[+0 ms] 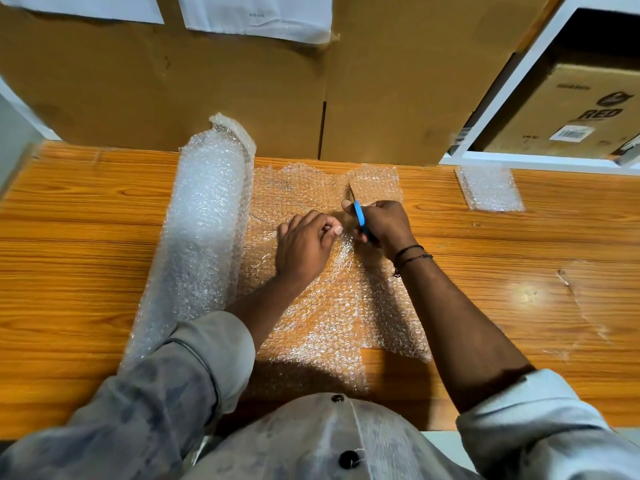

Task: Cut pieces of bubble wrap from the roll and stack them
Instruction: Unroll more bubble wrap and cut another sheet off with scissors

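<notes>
A wooden table (86, 220) fills the scene, with a big cardboard box (173, 81) standing along its far edge and a white shelf (512, 81) at the far right. On the left half of the table lies the bubble wrap roll (204, 220), its length running from near to far. Its loose sheet (329, 306) is spread flat to the right, reaching the near edge of the table. Well apart from it, at the far right, sits a small stack of cut pieces (490, 188), flat on the wood. Both hands work just beside each other over the middle of the sheet. The left hand (304, 244) has its fingers curled down and pinches the wrap, while the right hand (384, 223) grips a blue-handled blade (358, 213) — its metal tip points to the far side, low over the sheet. Whether it is scissors or a knife cannot be told.
</notes>
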`<move>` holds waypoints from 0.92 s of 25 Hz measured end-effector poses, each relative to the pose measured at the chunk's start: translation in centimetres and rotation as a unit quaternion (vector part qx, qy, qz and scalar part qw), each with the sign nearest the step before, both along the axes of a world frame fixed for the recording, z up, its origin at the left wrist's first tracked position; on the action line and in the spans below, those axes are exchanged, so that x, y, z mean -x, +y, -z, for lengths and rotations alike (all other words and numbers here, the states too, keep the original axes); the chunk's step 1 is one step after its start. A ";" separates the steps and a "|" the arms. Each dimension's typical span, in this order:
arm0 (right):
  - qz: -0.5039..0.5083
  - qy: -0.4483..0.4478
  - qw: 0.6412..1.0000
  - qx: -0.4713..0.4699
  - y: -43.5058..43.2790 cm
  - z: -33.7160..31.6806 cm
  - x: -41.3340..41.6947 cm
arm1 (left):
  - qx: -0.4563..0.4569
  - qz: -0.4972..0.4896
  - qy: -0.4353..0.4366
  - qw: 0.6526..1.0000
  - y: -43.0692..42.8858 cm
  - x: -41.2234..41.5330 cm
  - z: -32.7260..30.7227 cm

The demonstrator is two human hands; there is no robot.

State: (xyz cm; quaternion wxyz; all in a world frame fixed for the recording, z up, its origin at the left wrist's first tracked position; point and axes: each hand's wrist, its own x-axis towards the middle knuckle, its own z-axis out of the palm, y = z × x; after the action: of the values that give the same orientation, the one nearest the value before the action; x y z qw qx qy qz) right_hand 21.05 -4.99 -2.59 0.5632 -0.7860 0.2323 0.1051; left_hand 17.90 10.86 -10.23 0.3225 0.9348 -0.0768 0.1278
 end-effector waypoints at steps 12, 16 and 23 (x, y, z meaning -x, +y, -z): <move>-0.019 0.002 0.997 0.077 -0.4 -0.4 -3.3 | 0.000 0.004 -0.004 1.000 0.0 0.0 0.2; -0.042 -0.005 0.994 0.102 -0.3 -0.1 -4.5 | -0.001 0.004 -0.009 1.000 0.0 0.0 0.2; -0.053 -0.051 0.982 0.175 -1.1 0.1 -6.3 | -0.003 0.006 -0.006 1.000 0.1 -0.1 0.3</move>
State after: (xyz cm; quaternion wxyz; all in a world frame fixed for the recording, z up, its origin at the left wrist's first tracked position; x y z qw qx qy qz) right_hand 27.32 -6.06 -2.73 0.4215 -0.8881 0.1760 0.0521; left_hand 17.97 10.98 -10.51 0.3202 0.9344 -0.0845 0.1316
